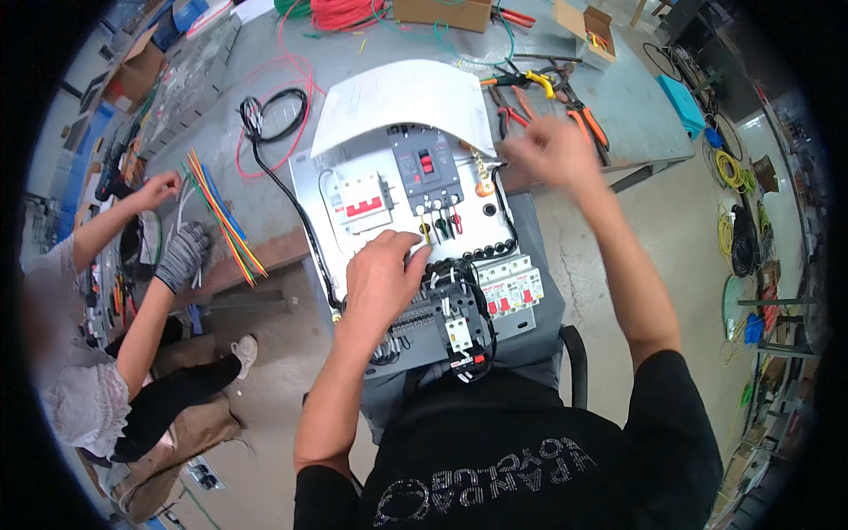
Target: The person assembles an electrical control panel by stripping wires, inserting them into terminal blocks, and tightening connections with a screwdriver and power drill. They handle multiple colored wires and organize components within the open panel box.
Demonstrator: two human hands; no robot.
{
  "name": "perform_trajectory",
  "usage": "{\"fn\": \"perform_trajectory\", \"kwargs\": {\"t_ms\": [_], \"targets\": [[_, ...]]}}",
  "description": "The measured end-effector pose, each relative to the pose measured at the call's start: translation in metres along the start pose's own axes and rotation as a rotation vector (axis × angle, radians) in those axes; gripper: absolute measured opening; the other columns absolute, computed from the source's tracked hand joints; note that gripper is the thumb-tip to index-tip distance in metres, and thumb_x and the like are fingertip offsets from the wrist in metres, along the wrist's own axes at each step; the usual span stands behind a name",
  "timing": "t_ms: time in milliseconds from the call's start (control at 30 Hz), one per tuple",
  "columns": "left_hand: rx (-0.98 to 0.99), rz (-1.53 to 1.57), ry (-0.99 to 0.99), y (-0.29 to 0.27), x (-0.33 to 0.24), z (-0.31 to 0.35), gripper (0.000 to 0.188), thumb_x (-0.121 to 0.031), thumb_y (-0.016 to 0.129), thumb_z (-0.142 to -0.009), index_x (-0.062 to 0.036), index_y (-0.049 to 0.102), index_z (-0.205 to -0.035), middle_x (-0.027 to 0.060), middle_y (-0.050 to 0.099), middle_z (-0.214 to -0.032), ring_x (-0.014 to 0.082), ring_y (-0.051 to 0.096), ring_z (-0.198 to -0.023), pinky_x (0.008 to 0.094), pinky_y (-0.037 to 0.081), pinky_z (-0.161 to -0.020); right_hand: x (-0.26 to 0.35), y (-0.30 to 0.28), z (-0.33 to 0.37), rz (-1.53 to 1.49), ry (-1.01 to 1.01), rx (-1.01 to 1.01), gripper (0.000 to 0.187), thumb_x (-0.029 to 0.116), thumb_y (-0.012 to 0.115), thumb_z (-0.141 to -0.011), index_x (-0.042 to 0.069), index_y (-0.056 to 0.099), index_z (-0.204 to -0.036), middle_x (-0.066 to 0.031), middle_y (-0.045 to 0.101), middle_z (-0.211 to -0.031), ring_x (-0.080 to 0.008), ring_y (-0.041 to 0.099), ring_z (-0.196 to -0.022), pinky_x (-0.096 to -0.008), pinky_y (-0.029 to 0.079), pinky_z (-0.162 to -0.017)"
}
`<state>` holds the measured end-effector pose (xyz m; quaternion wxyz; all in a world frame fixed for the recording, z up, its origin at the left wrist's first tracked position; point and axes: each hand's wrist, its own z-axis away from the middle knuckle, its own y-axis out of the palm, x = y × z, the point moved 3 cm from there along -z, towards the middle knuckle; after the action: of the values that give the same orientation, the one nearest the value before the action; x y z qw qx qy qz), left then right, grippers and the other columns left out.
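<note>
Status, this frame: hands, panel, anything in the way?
Left hand over panel, grip unclear. Right hand blurred, near pliers. White sheet covers panel's far end.

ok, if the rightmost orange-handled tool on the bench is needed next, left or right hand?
Right, probably: the right hand, though blurred, is close to the orange-handled tool; the left hand is farther off, over the white panel.

Between one and two o'clock, your right hand (558, 155) is blurred, its grip unreadable. Toward nine, your left hand (382, 269) hides part of the white panel (477, 231). At twelve, the top edge cuts off a cardboard box (459, 15).
</note>
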<state>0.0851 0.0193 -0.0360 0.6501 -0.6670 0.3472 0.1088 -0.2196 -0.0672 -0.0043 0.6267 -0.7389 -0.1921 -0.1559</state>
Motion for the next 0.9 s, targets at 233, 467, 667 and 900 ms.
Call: {"fn": "perform_trajectory", "kwargs": {"t_ms": [233,467,667,900], "targets": [[0.014,0.037,0.032,0.011,-0.001,-0.009,0.019,-0.020,0.074,-0.092,-0.0022,0.075,-0.096,0.0147,0.068,-0.084,0.0345,0.069,-0.077,0.0435,0.053,-0.070,0.060,0.074,0.077,0.011,-0.180,0.261,0.026,0.028,0.074,-0.083,0.004,0.067,-0.077,-0.0154,0.068,-0.075,-0.0383,0.068,-0.074,-0.0499,0.053,-0.068],[0.038,0.072,0.010,0.018,0.005,-0.013,0.019,-0.020,0.071,-0.093,-0.0014,0.073,-0.089,0.0164,0.067,-0.083,0.0376,0.068,-0.080,0.0466,0.052,-0.072,0.067,0.080,0.075,0.010,-0.188,0.253,0.025,0.025,0.065,-0.086,0.002,0.072,-0.080,-0.0214,0.070,-0.075,-0.0416,0.071,-0.077,-0.0530,0.056,-0.073],[0.074,0.075,0.019,0.021,0.008,-0.014,0.021,-0.019,0.069,-0.093,0.0000,0.071,-0.086,0.0180,0.068,-0.084,0.0397,0.067,-0.079,0.0480,0.052,-0.072,0.073,0.081,0.075,0.033,-0.171,0.222,0.024,0.024,0.064,-0.086,0.003,0.074,-0.080,-0.0212,0.070,-0.073,-0.0415,0.071,-0.075,-0.0528,0.057,-0.072],[0.084,0.079,0.003,0.022,0.005,-0.015,0.020,-0.018,0.068,-0.093,0.0006,0.069,-0.084,0.0193,0.068,-0.082,0.0417,0.066,-0.077,0.0493,0.051,-0.071,0.067,0.093,0.079,0.062,-0.206,0.215,0.022,0.024,0.067,-0.084,0.002,0.072,-0.081,-0.0208,0.069,-0.075,-0.0415,0.069,-0.075,-0.0525,0.055,-0.070]]}}
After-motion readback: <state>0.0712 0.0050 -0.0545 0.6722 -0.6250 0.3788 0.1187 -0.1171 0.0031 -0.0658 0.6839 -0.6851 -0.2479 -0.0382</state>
